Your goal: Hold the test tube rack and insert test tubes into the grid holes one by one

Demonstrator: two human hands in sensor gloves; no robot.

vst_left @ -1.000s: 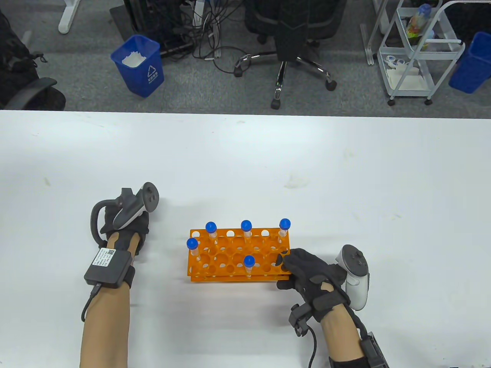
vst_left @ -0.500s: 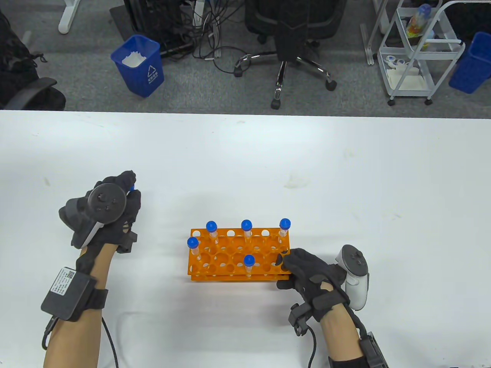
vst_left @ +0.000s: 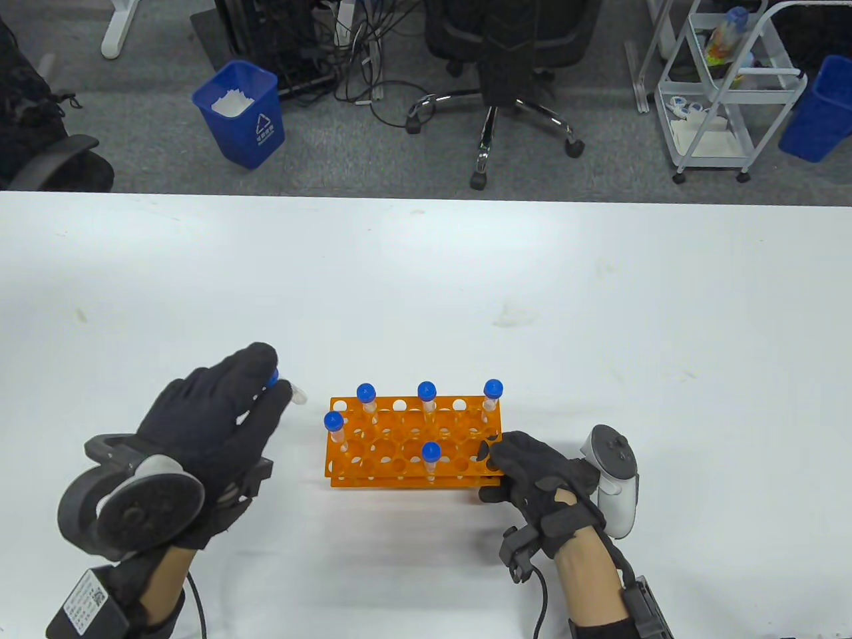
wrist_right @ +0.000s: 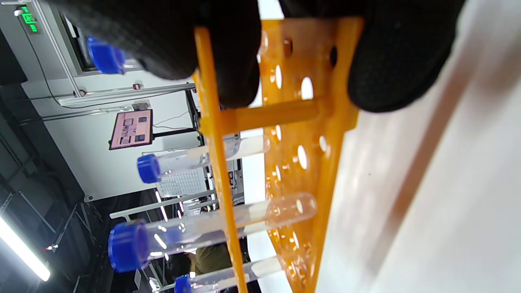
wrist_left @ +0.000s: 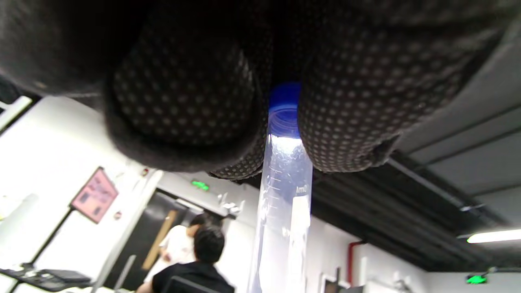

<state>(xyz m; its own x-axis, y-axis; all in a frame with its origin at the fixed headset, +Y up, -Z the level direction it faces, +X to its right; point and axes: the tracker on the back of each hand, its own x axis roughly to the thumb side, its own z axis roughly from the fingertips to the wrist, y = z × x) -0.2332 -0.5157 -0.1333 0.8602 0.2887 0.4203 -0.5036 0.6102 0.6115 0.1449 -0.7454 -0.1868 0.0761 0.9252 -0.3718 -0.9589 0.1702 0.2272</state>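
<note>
An orange test tube rack [vst_left: 399, 442] stands on the white table [vst_left: 426, 279] with several blue-capped tubes [vst_left: 426, 399] upright in its holes. My right hand [vst_left: 526, 466] grips the rack's right end; in the right wrist view its fingers [wrist_right: 228, 53] clamp the orange end plate [wrist_right: 285, 114]. My left hand [vst_left: 226, 413] is just left of the rack and pinches a clear blue-capped test tube [vst_left: 293, 394] by its cap end, its tip pointing toward the rack. In the left wrist view the tube [wrist_left: 285, 195] hangs between two fingertips [wrist_left: 350, 106].
Beyond the table's far edge are a blue bin [vst_left: 241, 113], an office chair [vst_left: 496, 60], a white cart [vst_left: 725, 86] and a second blue bin [vst_left: 817, 110].
My left hand has turned over and moved right and nearer, carrying the tube from the table's left toward the rack. The right hand and rack have not moved.
</note>
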